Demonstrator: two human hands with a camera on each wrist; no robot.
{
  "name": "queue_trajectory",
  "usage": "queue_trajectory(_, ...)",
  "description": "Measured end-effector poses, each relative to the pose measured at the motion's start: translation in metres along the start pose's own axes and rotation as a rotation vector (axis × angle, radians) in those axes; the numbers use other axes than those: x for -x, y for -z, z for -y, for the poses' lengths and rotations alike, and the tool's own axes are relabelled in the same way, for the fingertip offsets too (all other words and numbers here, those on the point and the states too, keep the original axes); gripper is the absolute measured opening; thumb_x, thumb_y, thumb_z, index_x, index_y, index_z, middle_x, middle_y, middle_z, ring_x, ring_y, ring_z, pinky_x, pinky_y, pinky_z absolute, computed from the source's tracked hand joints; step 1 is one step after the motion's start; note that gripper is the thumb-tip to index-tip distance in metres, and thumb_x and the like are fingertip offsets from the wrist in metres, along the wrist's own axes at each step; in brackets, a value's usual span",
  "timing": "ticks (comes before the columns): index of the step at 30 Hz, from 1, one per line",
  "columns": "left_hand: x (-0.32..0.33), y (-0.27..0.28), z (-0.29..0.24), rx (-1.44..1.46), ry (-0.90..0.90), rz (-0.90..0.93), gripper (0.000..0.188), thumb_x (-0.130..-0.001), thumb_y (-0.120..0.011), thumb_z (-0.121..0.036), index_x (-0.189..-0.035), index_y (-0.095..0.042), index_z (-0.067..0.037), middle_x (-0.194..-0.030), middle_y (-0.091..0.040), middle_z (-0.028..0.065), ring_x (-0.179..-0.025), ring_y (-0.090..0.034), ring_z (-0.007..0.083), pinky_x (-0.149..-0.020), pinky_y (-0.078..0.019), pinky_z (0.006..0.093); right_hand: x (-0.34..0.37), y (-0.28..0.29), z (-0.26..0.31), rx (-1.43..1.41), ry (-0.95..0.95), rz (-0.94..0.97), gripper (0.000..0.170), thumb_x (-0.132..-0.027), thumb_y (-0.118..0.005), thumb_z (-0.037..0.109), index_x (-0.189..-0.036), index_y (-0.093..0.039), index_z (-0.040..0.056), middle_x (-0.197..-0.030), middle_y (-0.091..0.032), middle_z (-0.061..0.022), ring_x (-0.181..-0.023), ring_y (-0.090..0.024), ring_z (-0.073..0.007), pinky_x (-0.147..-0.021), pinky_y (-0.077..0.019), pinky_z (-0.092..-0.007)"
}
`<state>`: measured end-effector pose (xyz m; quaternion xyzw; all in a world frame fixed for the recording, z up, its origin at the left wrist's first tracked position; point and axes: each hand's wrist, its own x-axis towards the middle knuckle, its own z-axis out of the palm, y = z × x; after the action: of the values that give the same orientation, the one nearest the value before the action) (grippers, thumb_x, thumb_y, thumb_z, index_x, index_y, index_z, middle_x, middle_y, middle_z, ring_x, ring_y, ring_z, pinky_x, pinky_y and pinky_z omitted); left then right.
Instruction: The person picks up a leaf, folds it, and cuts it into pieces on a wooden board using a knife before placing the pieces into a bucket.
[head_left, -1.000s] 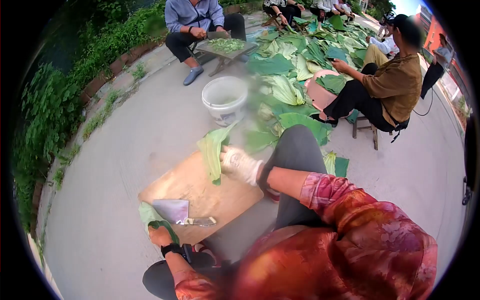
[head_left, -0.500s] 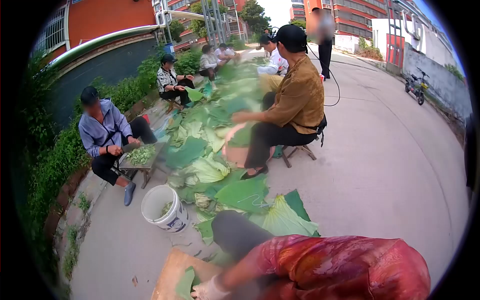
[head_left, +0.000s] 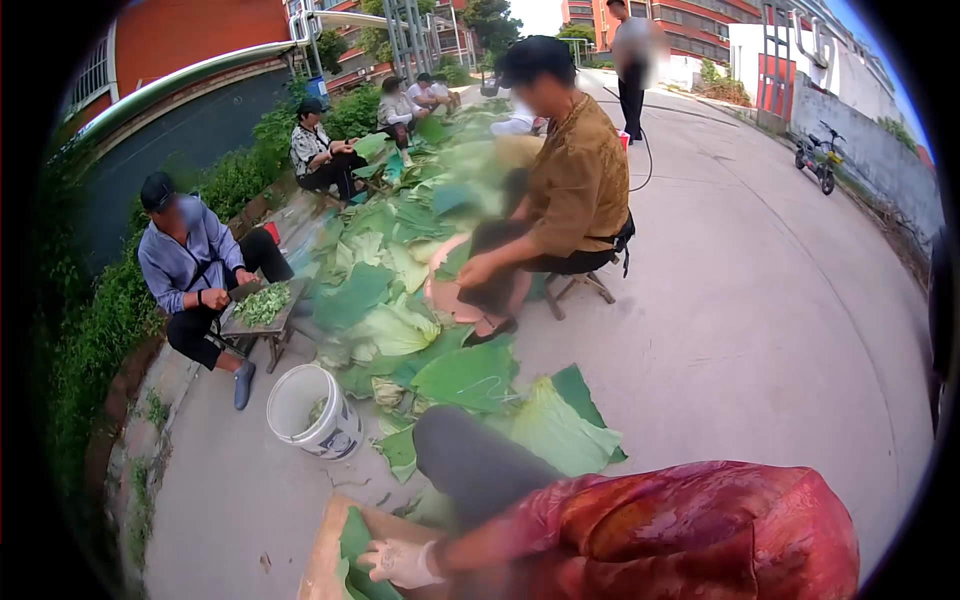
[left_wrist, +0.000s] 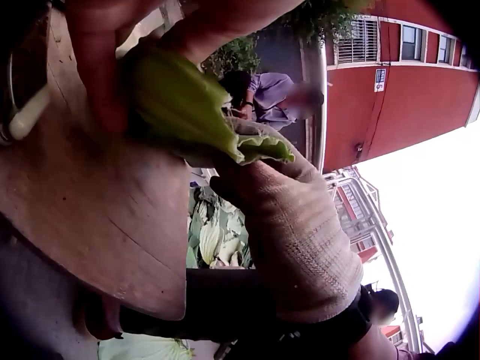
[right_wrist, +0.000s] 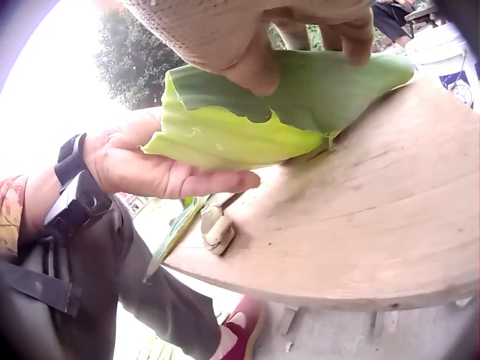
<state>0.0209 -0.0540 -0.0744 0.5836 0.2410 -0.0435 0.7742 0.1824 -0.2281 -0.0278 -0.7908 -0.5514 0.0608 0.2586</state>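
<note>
A green leaf [right_wrist: 232, 142], folded over, is held by both hands above the wooden board [right_wrist: 375, 217]. My right hand [right_wrist: 277, 37], in a pale knit glove, grips it from above, with the thumb on its near face. From below, my bare left hand [right_wrist: 139, 161] supports the leaf; in the left wrist view its fingers [left_wrist: 97, 67] and thumb lie on either side of the leaf roll. A knife handle [right_wrist: 217, 229] rests on the board by the left hand. The head view shows only the gloved hand [head_left: 400, 563] at the leaf; the left hand is out of that view.
A white bucket [head_left: 315, 410] stands beyond the board. Large leaves [head_left: 385, 330] are spread along the pavement. A person in a brown shirt [head_left: 580, 180] sits on a stool to the right; another chops greens [head_left: 262, 303] on a small table at left.
The head view has swung up toward the street. My hands, apart with separate leaves one second ago, are now together at one folded leaf.
</note>
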Motion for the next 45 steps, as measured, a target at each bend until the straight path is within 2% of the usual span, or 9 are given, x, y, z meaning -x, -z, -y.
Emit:
queue_trajectory(1, -0.002, 0.019, 0.032, 0.395, -0.079, 0.098, 0.033, -0.086, -0.061, -0.014, -0.115, -0.061, 0.001, -0.088, -0.063, 0.0114, -0.076, -0.062, 0.0263, -0.068, -0.0563, 0.04, 0.013, 0.003, 0.004, -0.098, -0.126, -0.06, 0.036, -0.078, -0.056, 0.005, -0.113, -0.063, 0.0087, -0.142, -0.042, -0.0183, -0.125, -0.044, -0.0411, -0.101, -0.0424, -0.0473)
queue_trajectory(2, -0.067, 0.073, 0.071, 0.505, 0.049, -0.17, 0.053, -0.079, -0.052, -0.002, -0.132, -0.048, 0.0, -0.122, -0.059, 0.018, -0.111, -0.058, 0.0373, -0.095, -0.0482, 0.0536, 0.014, -0.001, 0.0, -0.104, -0.22, -0.117, 0.043, -0.076, -0.06, 0.006, -0.119, -0.058, 0.0066, -0.144, -0.04, -0.0197, -0.128, -0.042, -0.0436, -0.1, -0.0442, -0.049)
queue_trajectory(3, -0.001, -0.018, -0.005, 0.539, 0.006, -0.306, 0.049, -0.079, -0.047, 0.004, -0.128, -0.048, 0.005, -0.127, -0.057, 0.0173, -0.117, -0.057, 0.0342, -0.097, -0.0492, 0.0507, 0.018, 0.014, 0.004, -0.194, -0.379, -0.114, 0.045, -0.08, -0.059, 0.007, -0.125, -0.053, 0.0056, -0.144, -0.039, -0.0199, -0.127, -0.043, -0.0447, -0.101, -0.044, -0.0494)
queue_trajectory(8, -0.007, -0.011, 0.001, 0.885, -0.043, -0.611, 0.031, -0.087, -0.049, 0.01, -0.116, -0.054, 0.001, -0.117, -0.06, 0.0125, -0.11, -0.059, 0.0287, -0.098, -0.0491, 0.0439, 0.014, 0.041, -0.002, -0.689, -1.055, 0.021, 0.053, -0.092, -0.061, 0.026, -0.133, -0.05, -0.006, -0.124, -0.062, -0.0207, -0.109, -0.061, -0.029, -0.094, -0.0461, -0.0364)
queue_trajectory(18, 0.012, -0.039, -0.028, 1.052, -0.144, -0.389, 0.043, -0.09, -0.043, 0.008, -0.132, -0.045, 0.0, -0.136, -0.05, 0.0142, -0.126, -0.048, 0.0324, -0.11, -0.0385, 0.0482, 0.029, -0.047, -0.028, -1.851, -1.107, 0.394, 0.066, -0.092, -0.065, 0.041, -0.143, -0.043, 0.0063, -0.144, -0.046, -0.0145, -0.13, -0.044, -0.029, -0.107, -0.0376, -0.0386)
queue_trajectory(27, 0.009, -0.041, -0.014, 1.032, -0.099, -0.531, 0.037, -0.093, -0.043, 0.007, -0.128, -0.049, -0.002, -0.132, -0.053, 0.0109, -0.121, -0.052, 0.0266, -0.105, -0.0437, 0.0408, -0.003, -0.031, -0.022, -2.012, -0.711, 0.193, 0.053, -0.093, -0.063, 0.025, -0.138, -0.044, 0.0048, -0.142, -0.047, -0.0102, -0.129, -0.044, -0.0266, -0.111, -0.0344, -0.0387)
queue_trajectory(39, 0.01, -0.047, -0.005, 0.839, -0.205, -0.752, 0.035, -0.092, -0.043, 0.007, -0.125, -0.051, -0.002, -0.125, -0.055, 0.0114, -0.11, -0.056, 0.027, -0.094, -0.0481, 0.0385, -0.003, -0.033, -0.048, -1.831, -0.982, 0.074, 0.048, -0.088, -0.065, 0.024, -0.131, -0.053, 0.0072, -0.135, -0.053, -0.0101, -0.12, -0.051, -0.0252, -0.107, -0.0355, -0.0383)
queue_trajectory(42, 0.016, -0.054, -0.018, 0.692, -0.393, -0.699, 0.029, -0.093, -0.044, 0.006, -0.121, -0.053, -0.001, -0.122, -0.056, 0.0119, -0.108, -0.056, 0.0263, -0.093, -0.0475, 0.0395, -0.013, -0.008, -0.026, -1.533, -0.381, -0.115, 0.04, -0.093, -0.06, 0.029, -0.126, -0.057, 0.0064, -0.133, -0.055, -0.0075, -0.117, -0.052, -0.0255, -0.105, -0.0378, -0.0372)
queue_trajectory(45, 0.012, -0.044, -0.004, 0.67, -0.228, -0.822, 0.037, -0.093, -0.04, 0.009, -0.129, -0.048, 0.001, -0.13, -0.054, 0.0141, -0.119, -0.053, 0.0292, -0.104, -0.045, 0.0464, -0.013, -0.041, -0.049, -2.056, -0.805, 0.048, 0.04, -0.097, -0.055, 0.034, -0.124, -0.058, 0.0046, -0.128, -0.058, -0.007, -0.109, -0.055, -0.0235, -0.101, -0.0412, -0.0356)
